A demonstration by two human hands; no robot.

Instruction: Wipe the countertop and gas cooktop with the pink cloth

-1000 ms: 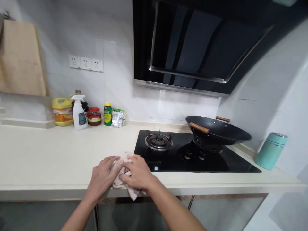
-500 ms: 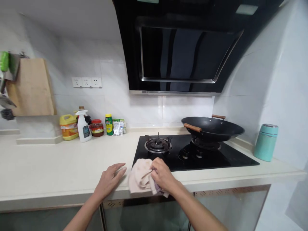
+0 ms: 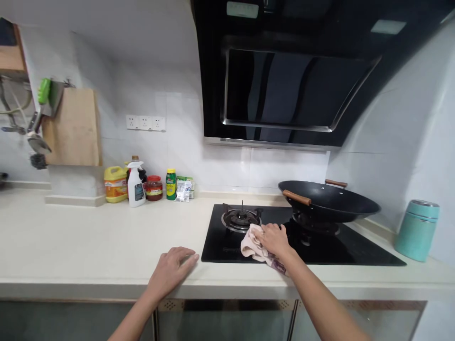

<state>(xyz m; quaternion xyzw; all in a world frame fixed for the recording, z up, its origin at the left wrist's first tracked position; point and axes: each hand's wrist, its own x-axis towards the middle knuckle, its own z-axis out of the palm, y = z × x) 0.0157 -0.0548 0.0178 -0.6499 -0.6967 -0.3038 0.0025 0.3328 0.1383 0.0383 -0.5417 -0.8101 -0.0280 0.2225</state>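
Note:
My right hand (image 3: 273, 239) grips a pale pink cloth (image 3: 253, 244), pressing it on the black glass gas hob (image 3: 223, 246) just in front of the left burner (image 3: 241, 219). Part of the cloth trails under the wrist toward the hob's front edge. My left hand (image 3: 174, 267) rests on the cream countertop (image 3: 106, 246), left of the hob, with nothing in it and the thumb apart from the fingers. On the right burner sits a black wok (image 3: 330, 203) with wooden handles.
A teal flask (image 3: 417, 232) stands right of the hob. Along the back wall are a yellow jug (image 3: 115, 184), a white spray bottle (image 3: 135, 187), a red-lidded jar (image 3: 154, 188) and a green bottle (image 3: 171, 184). A black range hood (image 3: 284, 94) hangs above. A cutting board (image 3: 73, 128) hangs at left.
My right hand has carried the cloth from the counter's front edge up and right onto the hob. My left hand has come down onto the countertop. The view has swung slightly left.

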